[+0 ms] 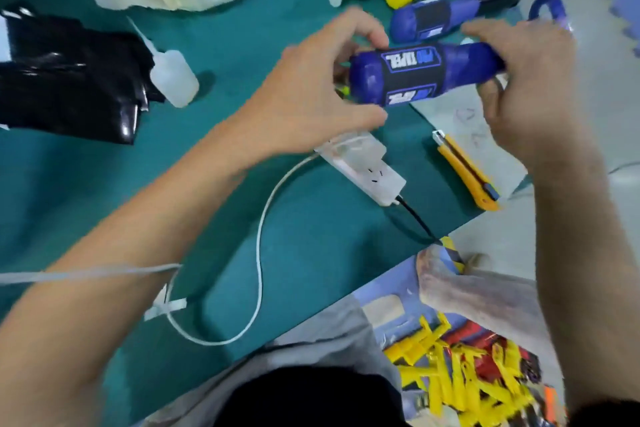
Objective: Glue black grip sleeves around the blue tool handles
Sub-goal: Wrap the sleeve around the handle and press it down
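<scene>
Left hand (pixel 322 90) gripped rounded end of blue tool handle (pixel 462 62), fingers curled over top, thumb below. Right hand (pixel 519 80) curled round other end. Handle held level above green table (pixel 242 236), black grip sleeve (pixel 410 78) wrapped round its middle. Second sleeved handle (pixel 424 19) lay just behind. White squeeze bottle (pixel 175 78) lay left, yellow knife (pixel 465 172) lay below right hand

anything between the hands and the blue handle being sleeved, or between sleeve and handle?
Nothing visible. The left hand grips the blue handle at its rounded end and the right hand holds the other end, both directly on it. The black sleeve is already wrapped around its middle, with nothing in between.
</scene>
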`<state>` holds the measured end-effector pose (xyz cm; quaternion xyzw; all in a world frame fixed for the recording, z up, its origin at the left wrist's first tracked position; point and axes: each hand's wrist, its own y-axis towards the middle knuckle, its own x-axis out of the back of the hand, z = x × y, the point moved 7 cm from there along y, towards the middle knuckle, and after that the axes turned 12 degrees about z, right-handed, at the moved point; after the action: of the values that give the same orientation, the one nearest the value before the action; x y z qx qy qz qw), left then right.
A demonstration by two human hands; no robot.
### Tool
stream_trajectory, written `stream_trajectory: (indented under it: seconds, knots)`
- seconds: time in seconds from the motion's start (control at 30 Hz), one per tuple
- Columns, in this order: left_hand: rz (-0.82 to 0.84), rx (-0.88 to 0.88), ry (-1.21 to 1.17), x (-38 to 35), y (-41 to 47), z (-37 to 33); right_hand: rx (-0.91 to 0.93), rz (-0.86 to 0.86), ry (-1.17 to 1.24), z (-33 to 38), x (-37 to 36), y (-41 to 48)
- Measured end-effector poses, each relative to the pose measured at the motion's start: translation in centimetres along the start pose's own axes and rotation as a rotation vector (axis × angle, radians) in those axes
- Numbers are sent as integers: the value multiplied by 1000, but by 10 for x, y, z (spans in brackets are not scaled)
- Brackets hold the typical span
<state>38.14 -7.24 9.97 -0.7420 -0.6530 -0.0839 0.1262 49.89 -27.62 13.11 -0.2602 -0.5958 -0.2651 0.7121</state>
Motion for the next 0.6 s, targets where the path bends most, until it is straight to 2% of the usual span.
stream_trajectory:
  seconds: [0.1,0.2,0.27,0.43,0.6]
  knots:
    - [72,60,-81,-22,62,15,-44,11,34,-58,-9,22]
    - [113,232,-114,-37,107,41,-138,40,45,-97,-24,42]
    - [209,309,-83,-44,127,52,-164,63,17,-113,-36,52]
    - [349,359,-23,-48,137,64,-150,74,-57,-133,-55,78]
    - [364,365,-79,-49,134,69,-200,-33,56,-145,-58,84]
